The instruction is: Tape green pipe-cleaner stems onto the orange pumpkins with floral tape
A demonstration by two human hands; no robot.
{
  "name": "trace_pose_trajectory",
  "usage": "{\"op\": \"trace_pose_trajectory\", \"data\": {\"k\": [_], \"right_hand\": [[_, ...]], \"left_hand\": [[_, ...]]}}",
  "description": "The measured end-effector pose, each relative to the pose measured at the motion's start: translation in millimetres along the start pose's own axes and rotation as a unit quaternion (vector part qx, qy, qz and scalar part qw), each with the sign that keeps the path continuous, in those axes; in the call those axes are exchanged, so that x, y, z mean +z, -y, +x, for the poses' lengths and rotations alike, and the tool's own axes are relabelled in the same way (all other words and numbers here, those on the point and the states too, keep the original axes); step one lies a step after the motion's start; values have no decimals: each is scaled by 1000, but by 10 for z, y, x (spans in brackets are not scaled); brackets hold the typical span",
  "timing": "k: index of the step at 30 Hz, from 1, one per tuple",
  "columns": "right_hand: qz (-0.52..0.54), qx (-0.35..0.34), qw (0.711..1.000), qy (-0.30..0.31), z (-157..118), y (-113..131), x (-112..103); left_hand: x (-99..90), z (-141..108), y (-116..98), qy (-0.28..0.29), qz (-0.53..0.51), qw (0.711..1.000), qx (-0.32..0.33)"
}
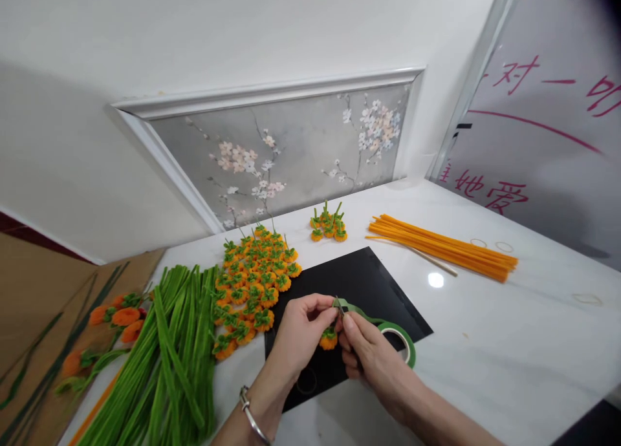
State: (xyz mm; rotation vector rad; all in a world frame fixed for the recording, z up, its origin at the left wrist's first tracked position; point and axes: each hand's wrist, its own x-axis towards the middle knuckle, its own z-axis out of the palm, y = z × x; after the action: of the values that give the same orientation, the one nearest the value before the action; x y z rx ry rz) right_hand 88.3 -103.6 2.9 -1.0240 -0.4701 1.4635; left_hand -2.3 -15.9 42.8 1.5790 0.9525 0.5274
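Two hands' worth of pinching is going on here in a pretty tight spot, so that's where I'd watch for trouble. The left hand [301,333] has its fingers pinched on the stubby top of a small orange piece [328,340], held over the black mat [339,275] at the near side of the white worktop [509,323]. The right hand [371,352] has its fingers closed right beside them on the green tape [372,319], though I can't tell exactly what else is tucked in there. If the pinch on that stubby top loosens, the piece could spin or drop onto the mat. The tape runs off right to its roll [413,353], partly behind the right hand, so a hard tug might tear it or drag the roll along, and slack could let it twist or stick to itself. Just left sits a crowd of orange-and-green pieces [257,284], close enough that a drifting left elbow or wrist could scatter a few. The bracelet [250,417] might also snag the fuzzy green stems [169,362] if that arm swings left. The orange stems [446,249] lie far right, well apart from the hands, so they seem pretty safe.
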Motion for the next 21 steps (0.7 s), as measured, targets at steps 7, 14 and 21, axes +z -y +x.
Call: {"op": "trace_pose_trajectory", "data": {"k": [7, 14, 21], "right_hand": [[2, -12, 1000, -15, -72, 115, 30], [-554, -222, 787, -160, 135, 588, -558], [-786, -209, 548, -193, 420, 515, -877]], "left_hand": [[-33, 15, 39, 2, 3, 1000, 12], [-105, 19, 54, -31, -44, 998, -23], [-127, -1, 35, -23, -107, 993, -36]]}}
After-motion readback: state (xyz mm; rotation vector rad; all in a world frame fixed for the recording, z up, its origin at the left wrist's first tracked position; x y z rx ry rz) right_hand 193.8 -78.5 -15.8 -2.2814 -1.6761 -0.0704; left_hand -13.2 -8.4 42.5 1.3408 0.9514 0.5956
